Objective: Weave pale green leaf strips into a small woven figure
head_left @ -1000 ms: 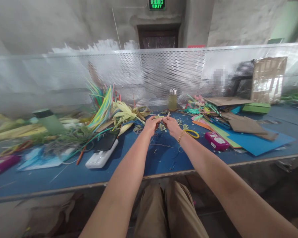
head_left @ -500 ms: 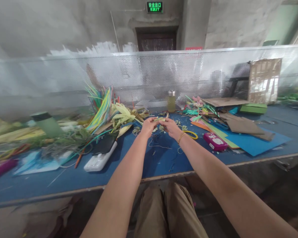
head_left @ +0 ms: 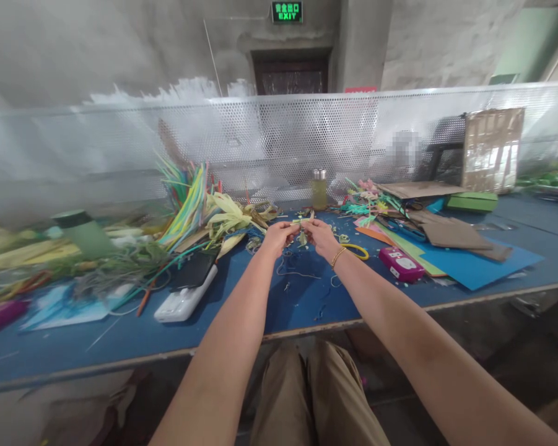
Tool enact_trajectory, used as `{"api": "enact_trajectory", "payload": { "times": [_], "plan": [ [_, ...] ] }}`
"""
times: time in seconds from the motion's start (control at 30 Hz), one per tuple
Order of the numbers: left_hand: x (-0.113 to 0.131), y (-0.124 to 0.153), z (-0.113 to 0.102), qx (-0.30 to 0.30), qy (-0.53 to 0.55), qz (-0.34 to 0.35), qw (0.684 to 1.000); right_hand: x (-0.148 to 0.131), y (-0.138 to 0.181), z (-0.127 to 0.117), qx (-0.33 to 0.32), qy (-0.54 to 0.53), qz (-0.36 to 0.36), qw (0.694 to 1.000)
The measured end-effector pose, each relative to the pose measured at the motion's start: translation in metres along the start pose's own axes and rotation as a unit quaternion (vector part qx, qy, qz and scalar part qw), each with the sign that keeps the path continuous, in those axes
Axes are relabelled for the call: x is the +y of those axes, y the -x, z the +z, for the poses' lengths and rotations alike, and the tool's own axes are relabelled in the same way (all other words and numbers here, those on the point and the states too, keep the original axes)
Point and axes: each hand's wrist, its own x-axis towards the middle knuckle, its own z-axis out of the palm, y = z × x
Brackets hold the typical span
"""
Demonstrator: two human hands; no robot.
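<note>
Over the middle of the blue table, my left hand (head_left: 277, 238) and my right hand (head_left: 320, 238) meet with fingertips almost touching. Both are pinched on a small pale yellow-green strip (head_left: 300, 222) that looks like corn husk. A bit of it hangs below the fingers; its finer shape is too small to tell. Left of my hands lies a bunch of pale corn husks (head_left: 231, 215). Loose scraps and a thin thread (head_left: 300, 274) lie on the table close by. Beside my right wrist is a yellow ring-shaped item (head_left: 357, 251).
A glass bottle (head_left: 319, 191) stands behind my hands. To the left are colourful pipe cleaners (head_left: 190, 207), a white device (head_left: 184, 302), a black phone-like slab (head_left: 194, 270) and a green cup (head_left: 84, 235). On the right lie a purple box (head_left: 401, 265), blue sheet (head_left: 485, 271) and cardboard (head_left: 450, 232).
My hands stay in nearly the same place, with fingers slightly shifted around the strip. A piece of it now hangs lower between them. The whole view has moved slightly.
</note>
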Motion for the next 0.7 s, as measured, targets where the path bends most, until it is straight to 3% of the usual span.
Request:
{"api": "enact_trajectory", "payload": {
  "times": [0.23, 0.5, 0.7],
  "plan": [
    [-0.0033, -0.0023, -0.0008, -0.007, -0.013, 0.005, 1.000, 0.0007, -0.0021, -0.0029, -0.057, 0.022, 0.023, 0.998],
    [-0.0014, -0.0006, 0.0024, -0.033, 0.056, -0.028, 0.997, -0.0004, -0.0029, -0.0036, -0.046, 0.016, 0.011, 0.999],
    [-0.0036, 0.0001, 0.0049, -0.017, 0.085, -0.031, 0.996, 0.0017, -0.0047, -0.0036, -0.054, 0.011, 0.007, 0.998]
  ]
}}
